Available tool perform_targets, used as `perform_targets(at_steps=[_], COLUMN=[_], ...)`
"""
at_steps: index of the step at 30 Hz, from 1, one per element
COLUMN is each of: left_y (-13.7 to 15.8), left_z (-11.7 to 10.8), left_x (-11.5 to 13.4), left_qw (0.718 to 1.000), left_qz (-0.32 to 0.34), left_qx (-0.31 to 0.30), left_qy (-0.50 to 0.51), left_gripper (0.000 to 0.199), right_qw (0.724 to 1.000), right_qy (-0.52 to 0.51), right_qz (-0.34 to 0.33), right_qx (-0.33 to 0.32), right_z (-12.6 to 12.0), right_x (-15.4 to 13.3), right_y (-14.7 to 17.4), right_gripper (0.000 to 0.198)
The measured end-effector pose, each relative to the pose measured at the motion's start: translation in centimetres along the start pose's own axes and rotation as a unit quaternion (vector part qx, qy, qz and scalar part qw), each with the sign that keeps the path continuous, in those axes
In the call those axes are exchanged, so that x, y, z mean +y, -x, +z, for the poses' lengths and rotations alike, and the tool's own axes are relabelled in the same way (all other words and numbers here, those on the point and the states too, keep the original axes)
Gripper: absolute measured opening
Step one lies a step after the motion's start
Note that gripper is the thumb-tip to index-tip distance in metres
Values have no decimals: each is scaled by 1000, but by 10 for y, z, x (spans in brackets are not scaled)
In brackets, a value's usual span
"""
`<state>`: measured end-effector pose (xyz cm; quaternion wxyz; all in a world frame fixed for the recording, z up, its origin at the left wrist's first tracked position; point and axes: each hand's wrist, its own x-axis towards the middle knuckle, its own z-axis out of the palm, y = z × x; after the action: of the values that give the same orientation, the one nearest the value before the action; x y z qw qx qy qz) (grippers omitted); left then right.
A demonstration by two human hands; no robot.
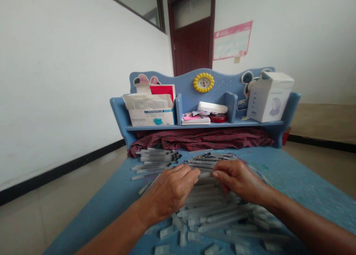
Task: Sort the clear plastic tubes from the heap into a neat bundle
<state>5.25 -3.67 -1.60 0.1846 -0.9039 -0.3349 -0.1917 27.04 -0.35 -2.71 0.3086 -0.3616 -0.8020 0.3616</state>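
A blue worktop (300, 182) is carrying a heap of pens (205, 200) in the middle. Dark-tipped pens (156, 159) are lying far left, caps (167, 231) are resting on the near side, and checked cloth (205, 138) is lying along the far edge.

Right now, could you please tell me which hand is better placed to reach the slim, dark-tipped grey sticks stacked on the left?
Probably the left hand: it is nearer those grey sticks, while the right hand is farther across. Both appear to hold a pale translucent tube.
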Motion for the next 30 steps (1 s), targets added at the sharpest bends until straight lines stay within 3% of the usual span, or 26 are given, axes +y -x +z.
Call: perform_targets(at_steps=[2, 4, 8, 12, 14, 19, 24, 30], left_y=[0, 0, 1, 1, 2, 2, 4, 5], left_z=[0, 1, 2, 4, 4, 8, 13, 13], left_x=[0, 0, 0, -1, -1, -1, -6, -5], left_qw=[1000, 1000, 1000, 1000, 1000, 998, 997, 997], left_qz=[-6, -10, -7, -6, -12, -27, -45, -41], left_qx=[-5, -9, -19, -17, -16, -47, -48, -58], left_qy=[2, 3, 6, 11, 17, 33, 32, 30], left_gripper=[19, 19, 20, 20, 20, 20, 19, 19], right_qw=[998, 997, 1000, 995, 993, 998, 995, 992], right_qy=[-49, -59, -21, -89, -97, -14, 100, 120], right_qz=[29, 44, 10, 47, 66, 58, 7, -39], right_qx=[-11, -16, -7, -14, -19, -6, 20, 13], right_z=[0, 1, 2, 3, 4, 7, 4, 3], right_x=[0, 1, 2, 2, 2, 1, 7, 10], right_y=[0, 0, -1, -1, -2, -3, -2, -1], right_gripper=[19, 32, 31, 14, 17, 12, 9, 14])
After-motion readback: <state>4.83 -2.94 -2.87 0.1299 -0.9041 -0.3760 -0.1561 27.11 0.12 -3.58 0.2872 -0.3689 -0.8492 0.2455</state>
